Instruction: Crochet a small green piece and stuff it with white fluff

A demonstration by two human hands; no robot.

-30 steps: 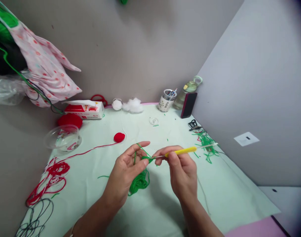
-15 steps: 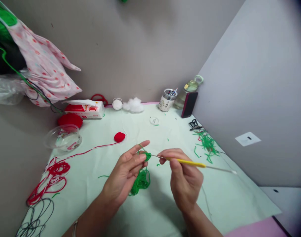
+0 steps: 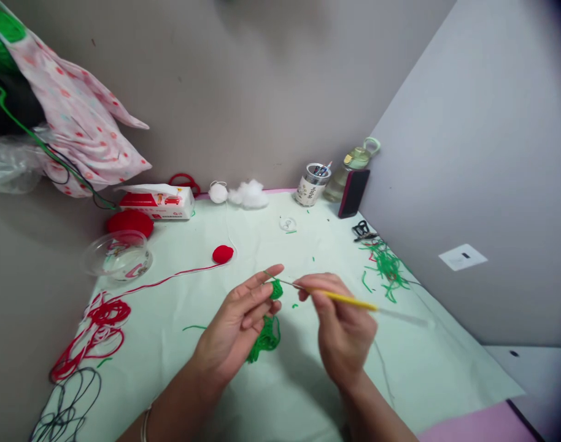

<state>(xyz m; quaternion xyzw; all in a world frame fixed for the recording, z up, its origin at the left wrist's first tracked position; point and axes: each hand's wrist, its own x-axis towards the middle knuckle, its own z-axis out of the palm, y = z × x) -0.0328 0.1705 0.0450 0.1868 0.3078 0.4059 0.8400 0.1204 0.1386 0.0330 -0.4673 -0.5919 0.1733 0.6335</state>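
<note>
Well, fluffy white stuffing [image 3: 249, 194] and a plump red piece [image 3: 222, 255] sit on the bench [image 3: 170, 245], covered in pale, faintly creased cloth. A looped hank of green yarn [image 3: 264, 342] is partly hidden by the left hand [image 3: 234, 328]; the slim hook [image 3: 352, 299] blurs at its far metal end, and its tip is hard to make out. Small, rounded and bright, the green piece [image 3: 276, 289] is above the bench, in the left hand's narrow fingertip grip. The right hand [image 3: 347, 337] has its grip closed on the hook's yellow handle.
</note>
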